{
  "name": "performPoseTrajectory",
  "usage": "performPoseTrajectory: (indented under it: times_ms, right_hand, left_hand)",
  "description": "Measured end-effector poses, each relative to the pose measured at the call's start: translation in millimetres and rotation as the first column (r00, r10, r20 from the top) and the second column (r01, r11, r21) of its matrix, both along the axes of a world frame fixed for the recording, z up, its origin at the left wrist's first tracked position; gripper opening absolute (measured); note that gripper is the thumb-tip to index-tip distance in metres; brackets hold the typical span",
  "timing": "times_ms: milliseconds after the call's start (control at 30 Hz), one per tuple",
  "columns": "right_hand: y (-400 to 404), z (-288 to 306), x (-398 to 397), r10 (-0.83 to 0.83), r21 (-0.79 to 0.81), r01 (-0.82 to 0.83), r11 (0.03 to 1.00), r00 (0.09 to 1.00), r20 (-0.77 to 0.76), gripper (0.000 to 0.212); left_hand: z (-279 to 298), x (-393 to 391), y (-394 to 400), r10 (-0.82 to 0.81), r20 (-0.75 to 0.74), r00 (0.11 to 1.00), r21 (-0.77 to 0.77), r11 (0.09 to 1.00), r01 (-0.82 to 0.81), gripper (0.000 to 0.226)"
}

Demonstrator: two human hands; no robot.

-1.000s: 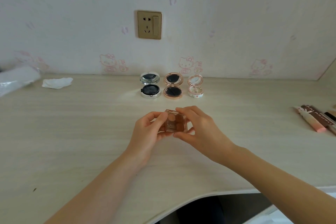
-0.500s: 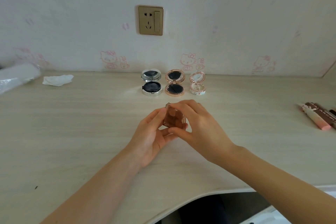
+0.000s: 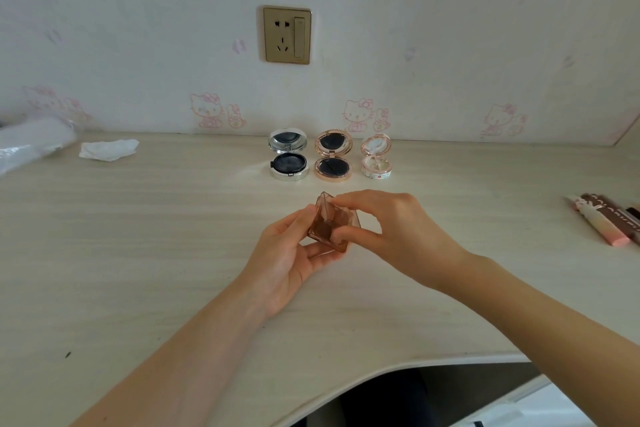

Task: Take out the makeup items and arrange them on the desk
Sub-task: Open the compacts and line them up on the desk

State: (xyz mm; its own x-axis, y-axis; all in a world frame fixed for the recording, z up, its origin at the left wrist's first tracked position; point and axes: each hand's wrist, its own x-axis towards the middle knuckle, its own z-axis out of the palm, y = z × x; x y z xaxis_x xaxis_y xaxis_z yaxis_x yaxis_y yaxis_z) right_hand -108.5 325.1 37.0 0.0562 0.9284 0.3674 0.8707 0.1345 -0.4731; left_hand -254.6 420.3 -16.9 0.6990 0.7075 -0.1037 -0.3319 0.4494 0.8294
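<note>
Hands meet above the middle of a pale wooden desk (image 3: 138,253), both gripping a small translucent brown makeup case (image 3: 329,227); the left hand (image 3: 291,260) cradles it from below and from the left side, fingers curled under its base and thumb against its edge; the right hand (image 3: 388,229) pinches it from the right, fingertips on the raised lid at the top and thumb at the lower corner; the lid stands partly lifted from the base. Behind the hands, near the wall, three round compacts sit open in a row with lids upright: a silver compact (image 3: 289,163) on the left, a rose-gold compact (image 3: 333,160) just beside it, and a smaller floral compact (image 3: 376,159) on the right. Several pink and brown makeup tubes (image 3: 602,222) lie at the desk's far right edge; a crumpled white tissue (image 3: 108,150) and a clear plastic wrapper (image 3: 31,146) lie at the far left; a gold wall socket (image 3: 286,35) sits above the compacts.
</note>
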Motion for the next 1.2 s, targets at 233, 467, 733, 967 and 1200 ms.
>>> performPoseTrajectory:
  times_ms: [233,467,733,967,1200]
  right_hand:
    - [1,1,2,0.012,-0.012,-0.012,1.000,1.000,0.023,0.028]
    - [5,1,1,-0.035,0.091,0.033,0.995,0.999,0.020,0.032]
    - [17,0,11,-0.047,0.021,0.047,0.999,0.998,-0.036,0.030]
    - [23,-4,28,-0.083,-0.041,0.084,0.996,0.996,0.038,0.026]
    - [24,-9,26,-0.076,-0.151,0.092,0.984,0.991,0.109,0.031]
  left_hand:
    - [1,0,0,-0.017,0.027,0.999,-0.025,1.000,0.018,0.032]
    - [3,0,-2,-0.039,0.047,0.998,-0.078,0.996,0.042,0.036]
    - [1,2,-1,-0.007,0.000,1.000,-0.017,1.000,0.007,0.037]
    - [-4,2,-1,0.116,-0.204,0.972,0.256,0.965,-0.062,0.026]
    - [-10,-1,-1,0.429,-0.396,0.812,0.802,0.592,0.078,0.027]
